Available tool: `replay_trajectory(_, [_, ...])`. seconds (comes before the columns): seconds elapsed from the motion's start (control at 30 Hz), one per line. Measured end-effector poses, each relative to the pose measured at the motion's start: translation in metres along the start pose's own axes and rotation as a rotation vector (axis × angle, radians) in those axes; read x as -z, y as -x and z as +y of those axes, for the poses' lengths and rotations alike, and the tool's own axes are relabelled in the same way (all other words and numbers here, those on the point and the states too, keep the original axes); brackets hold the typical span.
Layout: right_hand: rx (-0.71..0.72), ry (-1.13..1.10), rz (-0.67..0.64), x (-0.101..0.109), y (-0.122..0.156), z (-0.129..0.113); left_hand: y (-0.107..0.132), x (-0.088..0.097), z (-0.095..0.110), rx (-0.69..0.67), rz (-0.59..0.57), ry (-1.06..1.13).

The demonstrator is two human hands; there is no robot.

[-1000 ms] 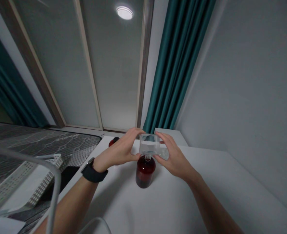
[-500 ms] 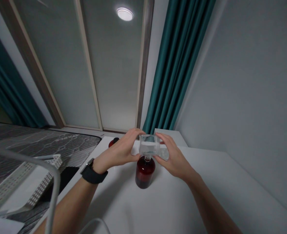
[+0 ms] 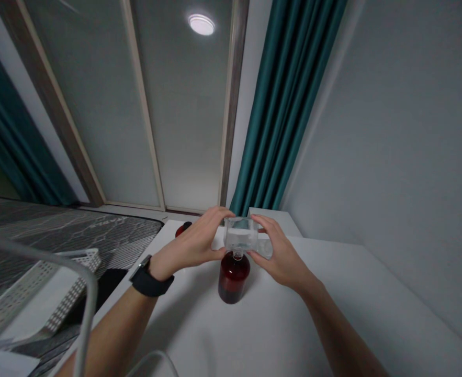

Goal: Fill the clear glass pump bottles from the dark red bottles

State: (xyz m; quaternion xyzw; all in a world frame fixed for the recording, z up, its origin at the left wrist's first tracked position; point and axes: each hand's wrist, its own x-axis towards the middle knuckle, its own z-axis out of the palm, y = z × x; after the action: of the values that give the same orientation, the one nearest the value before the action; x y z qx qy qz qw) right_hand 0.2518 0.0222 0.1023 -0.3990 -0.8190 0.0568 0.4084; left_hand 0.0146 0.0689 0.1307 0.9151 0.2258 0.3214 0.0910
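A dark red glass bottle [image 3: 234, 278] stands upright on the white table [image 3: 278, 324]. Directly above its mouth I hold a clear container [image 3: 241, 238] with liquid in it, neck pointing down into the bottle. My left hand [image 3: 193, 242], with a black watch on the wrist, grips the container's left side. My right hand [image 3: 280, 254] grips its right side. Both hands have their fingers wrapped round it.
A second dark red object [image 3: 182, 228] sits behind my left hand near the table's far edge. A white perforated basket [image 3: 38, 293] and a curved metal rail [image 3: 85, 293] are at the left. Teal curtains [image 3: 289, 104] and a grey wall are behind the table.
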Motion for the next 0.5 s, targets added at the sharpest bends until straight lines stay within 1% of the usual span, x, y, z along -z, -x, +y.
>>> replay_trajectory(0.5, [0.027, 0.012, 0.014, 0.0011, 0.0003, -0.0019, 0.0009, 0.0021, 0.0026, -0.044, 0.024, -0.061])
